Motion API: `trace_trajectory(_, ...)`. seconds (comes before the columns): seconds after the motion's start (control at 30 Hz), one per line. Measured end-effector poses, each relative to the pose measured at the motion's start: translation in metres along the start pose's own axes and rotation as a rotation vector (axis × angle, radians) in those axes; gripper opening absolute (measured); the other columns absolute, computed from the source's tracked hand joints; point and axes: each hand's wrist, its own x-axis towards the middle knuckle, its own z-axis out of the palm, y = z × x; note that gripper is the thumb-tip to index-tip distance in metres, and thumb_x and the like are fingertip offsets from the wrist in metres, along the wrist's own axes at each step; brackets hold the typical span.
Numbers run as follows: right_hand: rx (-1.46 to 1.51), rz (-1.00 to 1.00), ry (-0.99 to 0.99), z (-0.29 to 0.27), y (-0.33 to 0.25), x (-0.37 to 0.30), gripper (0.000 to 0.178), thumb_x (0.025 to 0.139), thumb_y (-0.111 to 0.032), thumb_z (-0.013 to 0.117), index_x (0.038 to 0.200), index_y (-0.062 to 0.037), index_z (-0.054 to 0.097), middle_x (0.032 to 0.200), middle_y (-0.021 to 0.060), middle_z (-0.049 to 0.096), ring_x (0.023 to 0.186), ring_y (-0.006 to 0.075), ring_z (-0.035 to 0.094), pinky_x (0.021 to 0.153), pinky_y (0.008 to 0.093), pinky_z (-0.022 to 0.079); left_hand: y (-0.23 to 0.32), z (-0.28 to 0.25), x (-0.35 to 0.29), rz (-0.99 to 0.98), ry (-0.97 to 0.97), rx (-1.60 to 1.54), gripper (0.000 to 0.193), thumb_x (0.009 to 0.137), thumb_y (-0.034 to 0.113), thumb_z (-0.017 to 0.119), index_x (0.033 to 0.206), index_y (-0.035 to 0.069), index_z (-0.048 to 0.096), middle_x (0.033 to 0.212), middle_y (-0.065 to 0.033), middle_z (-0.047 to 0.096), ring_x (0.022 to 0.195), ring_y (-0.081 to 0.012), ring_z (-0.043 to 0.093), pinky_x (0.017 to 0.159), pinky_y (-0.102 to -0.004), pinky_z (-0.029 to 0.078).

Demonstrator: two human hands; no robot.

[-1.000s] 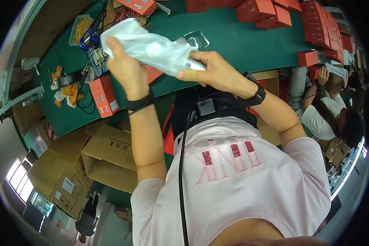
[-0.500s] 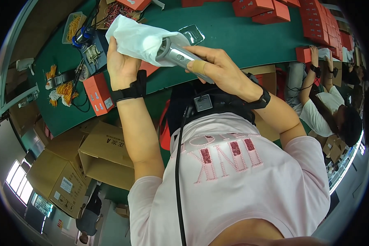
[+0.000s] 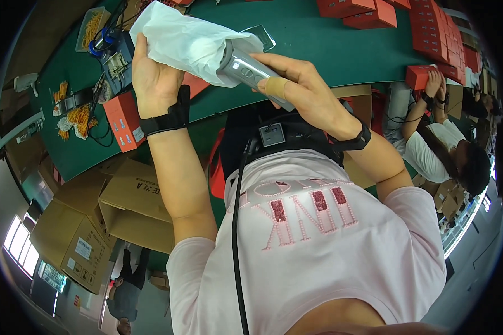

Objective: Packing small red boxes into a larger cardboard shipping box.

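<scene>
A thin white bag lies tilted over my left hand. My left thumb is at its far left end, and the other fingers are hidden behind it. From the bag's open right end sticks a grey handheld device with an oval button; its front end is inside the bag. My right hand is closed around the device's lower body, the thumb on top with a tan wrap around it. A dark, shiny flat packet on the green table shows partly behind the bag's mouth.
Red boxes stand on the green table, with one box near its left front edge. Orange wire bundles and a small metal fixture sit at left. Open cartons are below. A co-worker handles a red box at right.
Both hands, with the bag and device, have shifted slightly up and left in the picture. The device sits slightly deeper in the bag. The co-worker's hands have come together at a red box.
</scene>
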Motion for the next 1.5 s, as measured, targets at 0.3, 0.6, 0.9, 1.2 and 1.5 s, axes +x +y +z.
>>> trace_trajectory(0.3, -0.281, -0.273, 0.178, 0.004, 0.003, 0.0, 0.052, 0.084, -0.008, 0.059, 0.133, 0.0054, 0.049, 0.107, 0.0119, 0.061, 0.098, 0.0186, 0.056, 0.089, 0.0265, 0.043, -0.044, 0.056, -0.018, 0.251, 0.047, 0.338, 0.04, 0.099, 0.035, 0.053, 0.122, 0.003, 0.054, 0.115, -0.0099, 0.063, 0.107, -0.026, 0.061, 0.093, -0.0427, 0.05)
trace_trajectory(0.6, 0.155, -0.279, 0.354, -0.014, 0.019, 0.022, 0.043, 0.087, 0.001, 0.065, 0.128, 0.0052, 0.055, 0.12, 0.0063, 0.06, 0.108, 0.0141, 0.058, 0.093, 0.0276, 0.046, -0.14, 0.053, -0.04, 0.521, -0.054, 0.644, 0.065, 0.083, 0.005, 0.072, 0.136, -0.001, 0.036, 0.131, -0.0119, 0.048, 0.116, -0.0187, 0.051, 0.098, -0.0326, 0.042)
trace_trajectory(0.9, 0.068, -0.387, 0.298, 0.009, 0.025, 0.022, 0.059, 0.088, 0.0, 0.064, 0.14, 0.0073, 0.039, 0.131, 0.0118, 0.052, 0.115, 0.019, 0.054, 0.101, 0.0331, 0.041, -0.143, 0.079, -0.034, 0.294, 0.035, 0.364, 0.038, 0.096, 0.024, 0.058, 0.126, 0.0, 0.052, 0.117, -0.0073, 0.061, 0.104, -0.0183, 0.061, 0.088, -0.0323, 0.049)
trace_trajectory(1.2, -0.814, -0.778, 0.58, -0.022, 0.024, -0.005, 0.127, 0.062, -0.036, 0.09, 0.15, 0.0032, 0.007, 0.154, 0.0327, 0.013, 0.112, 0.036, 0.058, 0.085, 0.037, 0.053, -0.1, 0.04, -0.023, -0.038, 0.01, -0.162, 0.049, 0.101, 0.037, 0.046, 0.137, 0.004, 0.043, 0.139, -0.0148, 0.049, 0.133, -0.0317, 0.04, 0.112, -0.0506, 0.032)
trace_trajectory(1.5, -1.235, -0.625, 0.32, -0.014, 0.02, 0.039, 0.043, 0.078, -0.01, 0.073, 0.118, 0.0019, 0.06, 0.113, 0.0228, 0.065, 0.075, 0.0213, 0.062, 0.066, 0.03, 0.05, -0.122, 0.041, -0.039, 0.026, 0.126, -0.005, 0.033, 0.093, 0.019, 0.06, 0.123, 0.005, 0.053, 0.121, -0.0082, 0.06, 0.111, -0.0254, 0.058, 0.097, -0.0417, 0.045)
